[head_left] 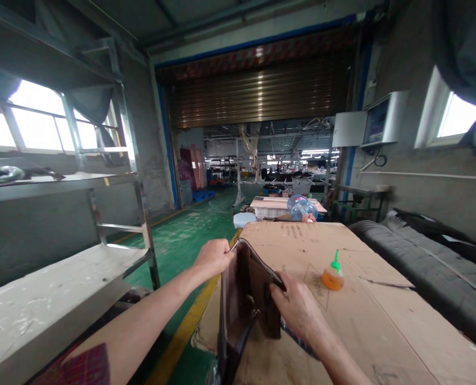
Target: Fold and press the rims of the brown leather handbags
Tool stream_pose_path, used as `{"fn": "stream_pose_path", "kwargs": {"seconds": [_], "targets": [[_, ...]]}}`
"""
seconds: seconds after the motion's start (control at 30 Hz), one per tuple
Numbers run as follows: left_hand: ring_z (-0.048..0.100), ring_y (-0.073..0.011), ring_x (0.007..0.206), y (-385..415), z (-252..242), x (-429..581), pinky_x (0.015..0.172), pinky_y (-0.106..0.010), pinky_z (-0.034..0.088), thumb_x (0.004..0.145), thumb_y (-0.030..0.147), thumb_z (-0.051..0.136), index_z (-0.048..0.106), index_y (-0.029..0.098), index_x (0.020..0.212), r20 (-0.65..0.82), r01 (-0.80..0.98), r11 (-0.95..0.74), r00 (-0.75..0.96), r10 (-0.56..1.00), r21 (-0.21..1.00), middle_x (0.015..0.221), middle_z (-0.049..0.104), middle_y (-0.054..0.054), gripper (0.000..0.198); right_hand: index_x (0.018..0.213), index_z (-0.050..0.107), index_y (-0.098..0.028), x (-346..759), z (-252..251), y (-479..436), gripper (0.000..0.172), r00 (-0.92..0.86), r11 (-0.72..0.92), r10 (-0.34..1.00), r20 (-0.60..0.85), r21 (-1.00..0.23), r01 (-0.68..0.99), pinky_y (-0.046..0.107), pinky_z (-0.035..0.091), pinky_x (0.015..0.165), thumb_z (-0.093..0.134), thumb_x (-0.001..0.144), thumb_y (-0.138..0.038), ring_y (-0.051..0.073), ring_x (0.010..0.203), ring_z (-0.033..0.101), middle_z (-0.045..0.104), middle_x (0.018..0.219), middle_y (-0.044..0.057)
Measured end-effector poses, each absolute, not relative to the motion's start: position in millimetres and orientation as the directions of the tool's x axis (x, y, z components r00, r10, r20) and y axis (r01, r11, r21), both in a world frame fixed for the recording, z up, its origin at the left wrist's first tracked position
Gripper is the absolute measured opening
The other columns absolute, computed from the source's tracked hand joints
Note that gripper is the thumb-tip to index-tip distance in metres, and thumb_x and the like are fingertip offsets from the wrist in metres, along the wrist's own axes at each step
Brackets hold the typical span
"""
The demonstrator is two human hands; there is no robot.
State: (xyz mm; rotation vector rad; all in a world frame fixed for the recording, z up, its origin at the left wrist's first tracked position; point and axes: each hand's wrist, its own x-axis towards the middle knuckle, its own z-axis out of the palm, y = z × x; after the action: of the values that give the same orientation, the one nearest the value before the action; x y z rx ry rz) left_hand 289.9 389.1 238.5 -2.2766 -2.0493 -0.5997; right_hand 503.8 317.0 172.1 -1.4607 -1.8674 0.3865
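The cardboard worktop [376,323] bears print; a green-tipped bottle [333,278] stands there.

Pretty basic outfit from what I can see: a dark red and blue checked fabric sleeve [87,366] on the left arm, ending around the elbow, pattern kinda blurry. Below that it's just a bare left forearm [153,321] and bare left hand [216,256]; the right forearm [338,350] and right hand [296,299] are bare too.

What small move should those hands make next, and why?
Perhaps ease the brown bag a little wider: the left hand and right hand grip its open rim at separate places, but parts of its inside look dark.
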Motion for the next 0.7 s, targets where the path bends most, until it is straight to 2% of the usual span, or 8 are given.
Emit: {"fn": "stream_pose_path", "kwargs": {"seconds": [0.07,0.2,0.33,0.43,0.5,0.57,0.63,0.7], "targets": [[0.058,-0.0161,0.066,387,240,285,0.053,-0.024,0.029,0.076,0.032,0.056,0.059,0.019,0.067,0.299,0.958,-0.163,0.087,0.950,0.238,0.069,0.065,-0.002,0.016,0.090,0.061,-0.021,514,175,316,0.018,-0.109,0.337,0.916,0.385,-0.595,0.730,0.028,0.036,0.060,0.043,0.089,-0.020,0.023,0.070,0.064,0.067,0.073,0.004],[0.055,-0.0139,0.064,388,239,270,0.053,-0.023,0.029,0.076,0.032,0.057,0.057,0.019,0.069,0.282,0.931,-0.263,0.190,0.941,0.251,0.067,0.061,0.001,0.015,0.077,0.058,-0.022,544,178,311,0.018,-0.136,0.393,0.891,0.433,-0.586,0.708,0.028,0.034,0.057,0.045,0.089,-0.027,0.020,0.064,0.060,0.064,0.067,0.001],[0.058,-0.0158,0.071,392,234,263,0.059,-0.024,0.036,0.074,0.031,0.059,0.056,0.019,0.080,0.183,0.944,-0.222,0.181,0.966,0.242,0.076,0.062,0.000,0.014,0.080,0.058,-0.023,568,171,313,0.018,-0.202,0.451,0.880,0.429,-0.625,0.637,0.028,0.038,0.062,0.044,0.089,-0.030,0.020,0.070,0.058,0.063,0.074,0.000],[0.059,-0.0206,0.090,383,237,275,0.070,-0.028,0.042,0.064,0.017,0.065,0.052,0.019,0.102,0.266,0.963,-0.262,0.235,0.935,0.069,0.106,0.060,-0.005,0.040,0.078,0.056,-0.021,573,162,319,0.025,-0.183,0.432,0.894,0.408,-0.684,0.588,0.029,0.039,0.063,0.041,0.091,-0.036,0.021,0.072,0.056,0.060,0.073,0.000],[0.054,-0.0236,0.104,373,242,291,0.078,-0.032,0.043,0.060,0.004,0.060,0.048,0.021,0.111,0.334,0.912,-0.396,0.410,0.849,-0.112,0.121,0.051,-0.007,0.055,0.080,0.057,-0.020,572,157,321,0.026,-0.196,0.446,0.890,0.411,-0.699,0.559,0.030,0.040,0.064,0.041,0.092,-0.038,0.022,0.074,0.056,0.058,0.074,0.001],[0.049,-0.0248,0.111,363,246,308,0.084,-0.035,0.043,0.059,-0.001,0.057,0.046,0.023,0.111,0.331,0.819,-0.539,0.573,0.750,-0.196,0.125,0.047,-0.006,0.059,0.083,0.058,-0.020,571,155,321,0.027,-0.205,0.457,0.887,0.415,-0.718,0.525,0.030,0.041,0.067,0.041,0.093,-0.039,0.022,0.076,0.056,0.059,0.076,0.001],[0.046,-0.0243,0.112,358,247,322,0.090,-0.037,0.043,0.059,0.001,0.060,0.045,0.023,0.107,0.333,0.756,-0.641,0.642,0.690,-0.129,0.123,0.046,-0.005,0.054,0.084,0.058,-0.019,572,153,321,0.029,-0.203,0.453,0.890,0.408,-0.737,0.501,0.030,0.041,0.068,0.041,0.093,-0.040,0.022,0.078,0.055,0.059,0.079,0.001],[0.044,-0.0223,0.111,360,244,332,0.095,-0.037,0.042,0.059,0.003,0.061,0.044,0.022,0.100,0.397,0.740,-0.672,0.606,0.689,0.035,0.119,0.044,-0.005,0.048,0.083,0.059,-0.019,575,151,321,0.030,-0.208,0.454,0.890,0.406,-0.741,0.495,0.028,0.040,0.066,0.042,0.093,-0.041,0.021,0.076,0.054,0.058,0.078,0.001]]}}
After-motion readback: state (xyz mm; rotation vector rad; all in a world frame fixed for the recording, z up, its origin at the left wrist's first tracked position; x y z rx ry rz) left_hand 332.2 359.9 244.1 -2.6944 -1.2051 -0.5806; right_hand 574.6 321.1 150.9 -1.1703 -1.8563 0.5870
